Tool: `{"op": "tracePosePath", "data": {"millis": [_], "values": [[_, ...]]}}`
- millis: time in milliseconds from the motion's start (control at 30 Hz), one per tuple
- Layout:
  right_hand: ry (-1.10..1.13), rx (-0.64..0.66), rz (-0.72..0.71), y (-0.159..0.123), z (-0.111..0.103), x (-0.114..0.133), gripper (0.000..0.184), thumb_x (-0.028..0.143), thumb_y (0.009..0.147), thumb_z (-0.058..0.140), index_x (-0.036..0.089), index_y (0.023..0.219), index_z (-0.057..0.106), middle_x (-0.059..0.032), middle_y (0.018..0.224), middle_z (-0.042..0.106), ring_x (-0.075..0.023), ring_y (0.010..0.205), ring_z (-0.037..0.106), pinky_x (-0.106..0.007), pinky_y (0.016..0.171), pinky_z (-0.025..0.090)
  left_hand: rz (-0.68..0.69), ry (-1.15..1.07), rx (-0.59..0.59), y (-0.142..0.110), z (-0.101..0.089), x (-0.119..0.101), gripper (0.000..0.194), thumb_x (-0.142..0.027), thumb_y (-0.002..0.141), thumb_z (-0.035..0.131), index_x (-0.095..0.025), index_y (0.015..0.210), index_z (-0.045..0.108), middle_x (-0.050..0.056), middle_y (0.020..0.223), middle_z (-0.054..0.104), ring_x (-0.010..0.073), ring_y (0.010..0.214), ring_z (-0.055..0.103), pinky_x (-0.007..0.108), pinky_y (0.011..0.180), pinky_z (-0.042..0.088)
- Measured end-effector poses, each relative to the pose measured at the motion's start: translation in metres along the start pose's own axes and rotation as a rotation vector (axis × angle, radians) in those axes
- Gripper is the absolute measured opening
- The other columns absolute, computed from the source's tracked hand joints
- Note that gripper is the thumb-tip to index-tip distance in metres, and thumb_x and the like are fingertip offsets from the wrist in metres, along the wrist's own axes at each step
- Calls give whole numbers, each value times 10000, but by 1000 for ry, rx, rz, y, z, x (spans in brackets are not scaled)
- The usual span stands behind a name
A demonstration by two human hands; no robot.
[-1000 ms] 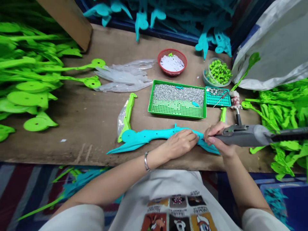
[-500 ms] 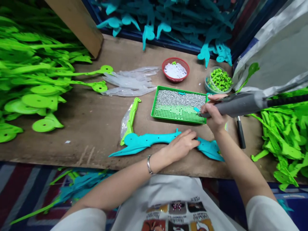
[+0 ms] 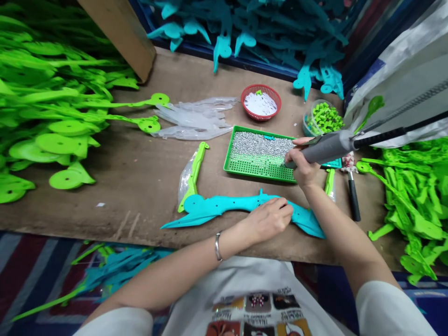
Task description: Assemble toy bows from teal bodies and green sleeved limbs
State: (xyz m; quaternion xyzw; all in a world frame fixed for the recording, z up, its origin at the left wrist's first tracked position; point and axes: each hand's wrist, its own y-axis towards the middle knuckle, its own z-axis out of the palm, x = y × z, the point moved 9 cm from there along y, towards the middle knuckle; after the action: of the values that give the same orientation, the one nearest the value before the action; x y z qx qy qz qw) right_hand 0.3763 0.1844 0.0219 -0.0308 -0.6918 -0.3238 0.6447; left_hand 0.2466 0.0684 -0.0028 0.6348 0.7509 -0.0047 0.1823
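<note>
A teal bow-shaped plastic part (image 3: pixel 231 202) lies along the front of the table, its pointed end to the left. My left hand (image 3: pixel 271 218) is over its right half, fingers bent and closed on it; the fingertips hide what is beneath them. My right hand (image 3: pixel 304 166) is wrapped around a grey electric screwdriver (image 3: pixel 327 148), its tip pointing left over the right end of a green perforated tray (image 3: pixel 245 171). Silvery screws (image 3: pixel 259 144) and a small teal piece (image 3: pixel 269 137) are in that tray. A lime-green part with a clear blade (image 3: pixel 193 177) touches the teal part's left end.
Clear plastic pieces (image 3: pixel 196 119), a red basket (image 3: pixel 261 102) of white pieces and a tub of small green pieces (image 3: pixel 327 119) stand behind. Green parts are heaped at left (image 3: pixel 56 116) and right (image 3: pixel 416 200). A black-handled hammer (image 3: pixel 353 198) lies right. Teal parts (image 3: pixel 224 28) fill a crate behind.
My right hand and the screwdriver have moved a little left over the tray. A small teal piece near the screwdriver's tip no longer shows. My left hand has slid slightly right along the teal part.
</note>
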Motion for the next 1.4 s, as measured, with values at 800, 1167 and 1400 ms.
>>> {"op": "tracePosePath", "data": {"millis": [800,1167,1400], "values": [[117,48,-17,-17,-5,69,182,314,836,753,273,988,660,65,588,548,-140,493,550,-321,553,496,-312,274,-90,-27,11,-33,443,-184,1044,419,-123,1466,537,120,1546,516,257,1237,552,423,1041,450],[71,81,137,-93,-28,69,206,291,874,699,279,1062,613,65,606,541,-152,536,589,-308,538,516,-391,173,-52,-28,24,-36,490,-170,1031,406,-146,1515,475,111,1092,644,234,1028,580,414,983,473],[70,124,170,-97,-26,55,183,273,872,705,259,999,574,58,630,554,-153,558,598,-330,575,530,-380,193,-91,-28,24,-34,444,-188,1045,406,-111,1471,504,82,986,619,222,933,564,406,928,442]]}}
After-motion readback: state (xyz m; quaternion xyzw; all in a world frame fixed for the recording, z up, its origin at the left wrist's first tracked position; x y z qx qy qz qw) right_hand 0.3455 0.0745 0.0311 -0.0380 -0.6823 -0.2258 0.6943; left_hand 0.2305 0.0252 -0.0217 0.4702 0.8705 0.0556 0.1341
